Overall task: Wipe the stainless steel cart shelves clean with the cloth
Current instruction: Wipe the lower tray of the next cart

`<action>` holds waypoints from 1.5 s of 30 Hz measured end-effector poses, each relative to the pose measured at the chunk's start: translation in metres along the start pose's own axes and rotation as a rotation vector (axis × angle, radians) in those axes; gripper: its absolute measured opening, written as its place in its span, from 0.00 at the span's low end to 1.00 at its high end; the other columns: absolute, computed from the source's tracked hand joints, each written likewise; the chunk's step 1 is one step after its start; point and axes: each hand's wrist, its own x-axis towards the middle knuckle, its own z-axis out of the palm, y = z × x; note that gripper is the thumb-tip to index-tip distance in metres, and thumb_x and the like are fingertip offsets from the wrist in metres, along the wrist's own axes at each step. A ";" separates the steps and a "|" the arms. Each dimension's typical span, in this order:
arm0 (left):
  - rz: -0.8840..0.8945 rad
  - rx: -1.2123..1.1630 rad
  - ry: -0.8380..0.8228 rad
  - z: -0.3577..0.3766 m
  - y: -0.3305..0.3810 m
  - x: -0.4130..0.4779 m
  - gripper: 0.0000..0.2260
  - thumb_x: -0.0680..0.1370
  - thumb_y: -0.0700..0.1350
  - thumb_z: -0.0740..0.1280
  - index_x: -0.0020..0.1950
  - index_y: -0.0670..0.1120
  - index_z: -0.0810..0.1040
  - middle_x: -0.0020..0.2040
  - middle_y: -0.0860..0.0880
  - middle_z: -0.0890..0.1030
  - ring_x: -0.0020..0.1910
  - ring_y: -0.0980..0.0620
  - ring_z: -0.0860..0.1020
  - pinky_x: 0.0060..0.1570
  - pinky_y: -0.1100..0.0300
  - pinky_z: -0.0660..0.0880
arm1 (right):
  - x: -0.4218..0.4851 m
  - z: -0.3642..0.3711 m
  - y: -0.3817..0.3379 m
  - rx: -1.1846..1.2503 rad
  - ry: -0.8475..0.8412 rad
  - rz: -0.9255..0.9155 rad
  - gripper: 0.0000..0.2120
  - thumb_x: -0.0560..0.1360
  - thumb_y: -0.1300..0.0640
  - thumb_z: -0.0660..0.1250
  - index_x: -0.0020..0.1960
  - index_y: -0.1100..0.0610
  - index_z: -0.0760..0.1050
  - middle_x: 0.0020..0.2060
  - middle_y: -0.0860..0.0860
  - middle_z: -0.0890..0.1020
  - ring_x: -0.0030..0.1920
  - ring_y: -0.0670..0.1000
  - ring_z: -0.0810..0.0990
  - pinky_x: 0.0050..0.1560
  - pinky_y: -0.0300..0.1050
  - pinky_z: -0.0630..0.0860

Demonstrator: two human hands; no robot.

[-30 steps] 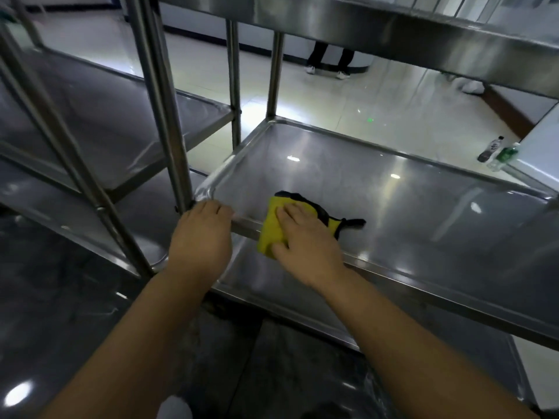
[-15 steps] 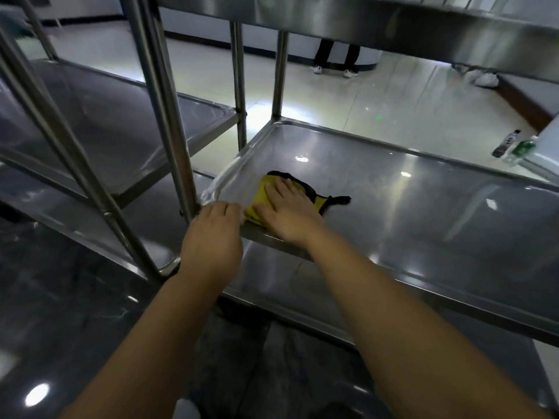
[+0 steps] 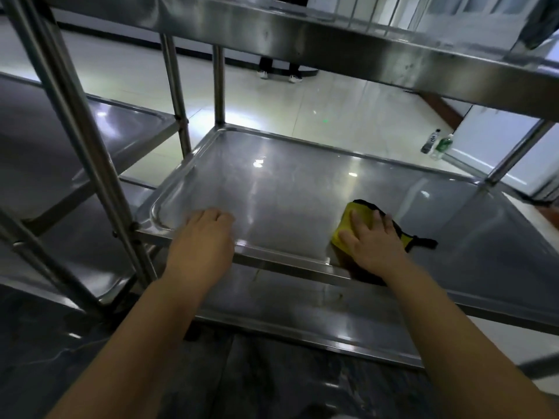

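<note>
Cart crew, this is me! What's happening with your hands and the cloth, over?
Left hand resting on the front rim. Right hand pressing yellow cloth onto middle shelf. Two bottles on the floor beyond, not in the way.

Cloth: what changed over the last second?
The right hand, pressing flat, slid the yellow cloth rightward along the front edge of the middle shelf, away from the left hand. Unchanged: left hand rests on the front rim near the left corner; cloth stays under the right hand.
</note>
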 end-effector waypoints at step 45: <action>0.325 -0.211 -0.111 0.077 0.205 0.044 0.08 0.74 0.43 0.64 0.49 0.42 0.79 0.48 0.42 0.78 0.50 0.41 0.75 0.49 0.52 0.70 | 0.017 -0.025 0.249 0.068 0.020 0.318 0.31 0.79 0.35 0.48 0.78 0.46 0.47 0.78 0.54 0.47 0.77 0.58 0.47 0.75 0.53 0.46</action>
